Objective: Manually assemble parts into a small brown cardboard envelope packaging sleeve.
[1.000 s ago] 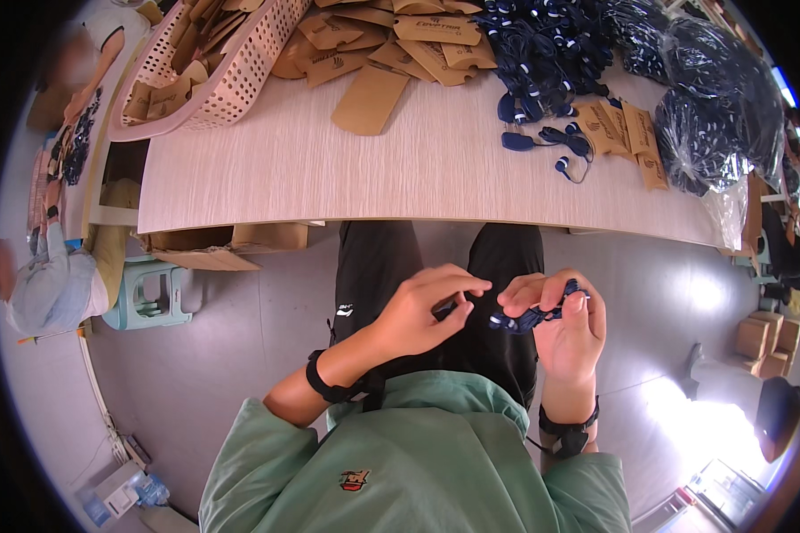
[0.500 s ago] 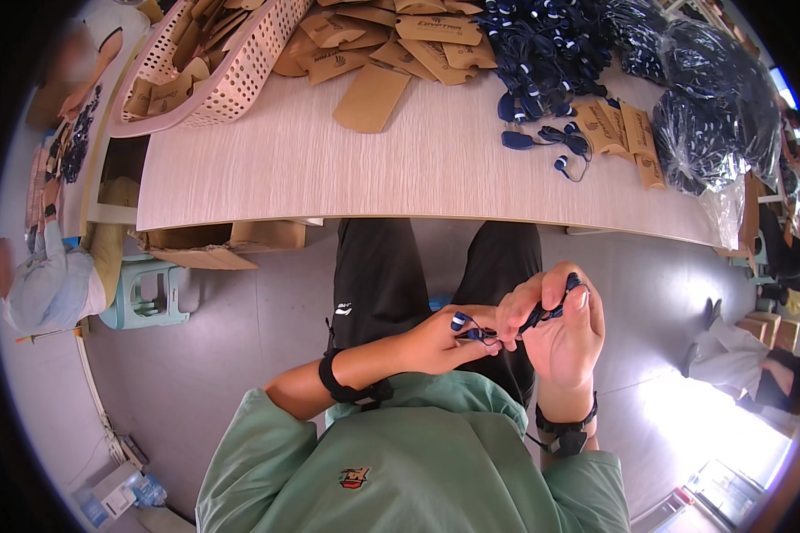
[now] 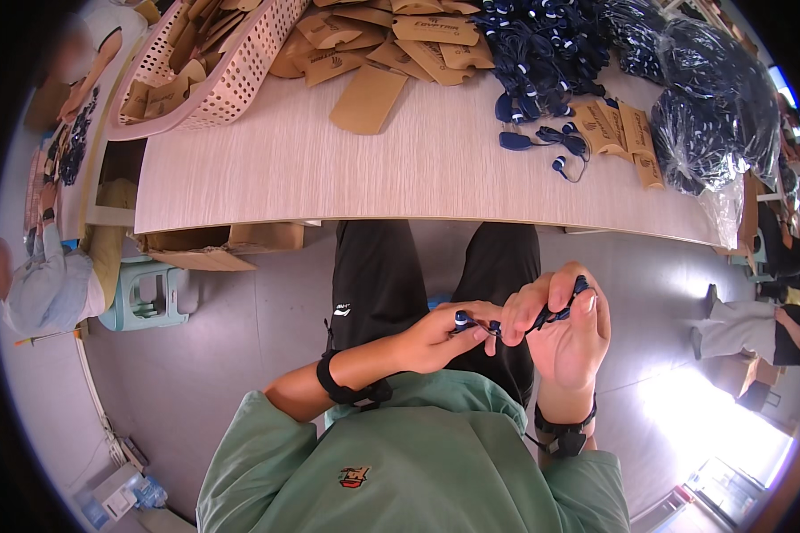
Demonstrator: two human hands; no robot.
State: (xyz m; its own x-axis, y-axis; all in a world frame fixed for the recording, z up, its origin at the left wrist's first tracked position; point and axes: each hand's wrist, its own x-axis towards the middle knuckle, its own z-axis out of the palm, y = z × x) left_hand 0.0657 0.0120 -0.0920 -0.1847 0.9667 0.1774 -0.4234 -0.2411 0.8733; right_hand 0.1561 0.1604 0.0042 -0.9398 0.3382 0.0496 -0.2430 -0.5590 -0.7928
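Both my hands are above my lap, just off the table's near edge, and share one pair of dark blue earphones (image 3: 552, 316). The fingers of my left hand (image 3: 449, 338) pinch the end with the white-ringed earbuds. My right hand (image 3: 571, 333) grips the bundled cord between thumb and fingers, with a dark end poking up past the fingertips. A short stretch of cord runs between the two hands; part of it is hidden by my fingers. On the table lies another loose pair of navy earphones (image 3: 549, 139), beside several brown card pouches (image 3: 603, 129).
A pale wooden table (image 3: 329, 178) spans the front. It bears a pink perforated basket (image 3: 240, 93), a heap of flat brown card pouches (image 3: 369, 99), a pile of navy earphones (image 3: 542, 53) and clear plastic bags (image 3: 707, 107). A green stool (image 3: 147, 293) stands left; other people are at both sides.
My left fingers have closed further over the earbud end, and my right hand has shifted slightly right. At the far right, a person in grey trousers has changed position.
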